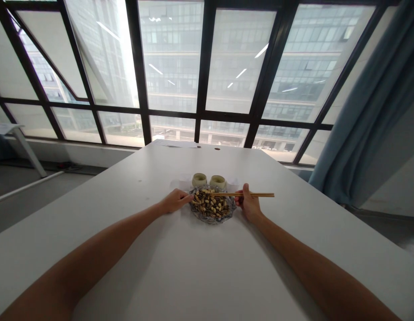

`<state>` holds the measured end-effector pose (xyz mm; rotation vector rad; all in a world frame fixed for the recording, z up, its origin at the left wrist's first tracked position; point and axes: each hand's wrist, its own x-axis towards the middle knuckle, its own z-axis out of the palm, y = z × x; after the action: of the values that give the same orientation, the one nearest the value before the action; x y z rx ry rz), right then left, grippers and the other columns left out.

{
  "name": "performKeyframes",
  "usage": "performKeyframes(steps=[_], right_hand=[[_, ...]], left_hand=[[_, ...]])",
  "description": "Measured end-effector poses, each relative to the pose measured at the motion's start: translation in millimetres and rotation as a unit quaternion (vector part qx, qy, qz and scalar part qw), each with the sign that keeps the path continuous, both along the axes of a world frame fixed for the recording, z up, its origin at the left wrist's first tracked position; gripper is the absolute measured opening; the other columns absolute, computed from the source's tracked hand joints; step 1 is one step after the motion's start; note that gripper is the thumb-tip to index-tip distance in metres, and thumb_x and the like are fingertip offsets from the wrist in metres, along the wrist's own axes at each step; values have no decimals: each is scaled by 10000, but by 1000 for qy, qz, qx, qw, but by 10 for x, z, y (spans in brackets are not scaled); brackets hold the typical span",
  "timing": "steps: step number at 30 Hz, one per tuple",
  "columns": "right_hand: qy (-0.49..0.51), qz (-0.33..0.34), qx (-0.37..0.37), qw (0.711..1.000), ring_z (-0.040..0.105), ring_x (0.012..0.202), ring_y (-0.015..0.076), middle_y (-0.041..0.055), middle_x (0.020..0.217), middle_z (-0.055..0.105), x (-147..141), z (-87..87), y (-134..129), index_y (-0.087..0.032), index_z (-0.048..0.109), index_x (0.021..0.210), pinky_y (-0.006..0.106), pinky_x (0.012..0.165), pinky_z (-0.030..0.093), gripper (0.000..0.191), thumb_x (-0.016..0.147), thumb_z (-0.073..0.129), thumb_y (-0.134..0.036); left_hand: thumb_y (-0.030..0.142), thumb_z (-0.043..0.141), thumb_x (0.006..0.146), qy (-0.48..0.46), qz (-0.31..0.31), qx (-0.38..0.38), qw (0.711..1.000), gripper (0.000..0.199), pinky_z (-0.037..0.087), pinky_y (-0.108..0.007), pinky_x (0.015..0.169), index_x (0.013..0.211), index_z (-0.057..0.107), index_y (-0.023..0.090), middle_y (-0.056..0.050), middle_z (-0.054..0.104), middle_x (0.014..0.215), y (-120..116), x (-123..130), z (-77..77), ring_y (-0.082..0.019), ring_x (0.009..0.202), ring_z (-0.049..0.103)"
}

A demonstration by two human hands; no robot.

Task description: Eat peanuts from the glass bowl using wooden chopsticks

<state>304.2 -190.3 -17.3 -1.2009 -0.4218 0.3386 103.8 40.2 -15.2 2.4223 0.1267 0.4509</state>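
Observation:
My right hand (249, 203) is closed around a pair of wooden chopsticks (262, 195), held nearly level with their tips to the left, over the far part of a heap of nuts and seeds. The heap, dark striped seeds mixed with paler nuts (212, 206), fills a clear, wavy-edged dish (212, 221). At the dish's left rim, my left hand (175, 201) pinches the edge between thumb and fingers; the fingers beneath are partly hidden. Just behind the dish stand two small pale green bowls, the left bowl (199, 179) and the right bowl (217, 181). Their insides are hard to make out.
All of this rests on a long white table (193, 272). Papers (178, 144) lie at its far edge, near two round holes. Large windows rise beyond, a blue curtain (357, 107) hangs at the right, and another table (6, 129) stands at the left.

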Motion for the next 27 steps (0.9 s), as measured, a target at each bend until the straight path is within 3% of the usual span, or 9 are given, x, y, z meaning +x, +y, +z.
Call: performKeyframes(steps=[19,27], right_hand=[[6,10,-26,1000,469,333,113,5,427,566,-21,31,31,-184,575,602,236,306,375,634,619,648,-813],[16,15,-21,1000,469,338,110,2,437,568,36,-54,36,-177,591,621,236,314,376,641,619,645,-815]], left_hand=[[680,336,859,7,8,15,1000,602,171,-237,486,516,284,188,43,224,532,-13,18,18,-79,516,245],[694,285,873,5,6,2,1000,615,184,-243,501,519,298,190,39,225,545,-23,21,22,-83,530,235]])
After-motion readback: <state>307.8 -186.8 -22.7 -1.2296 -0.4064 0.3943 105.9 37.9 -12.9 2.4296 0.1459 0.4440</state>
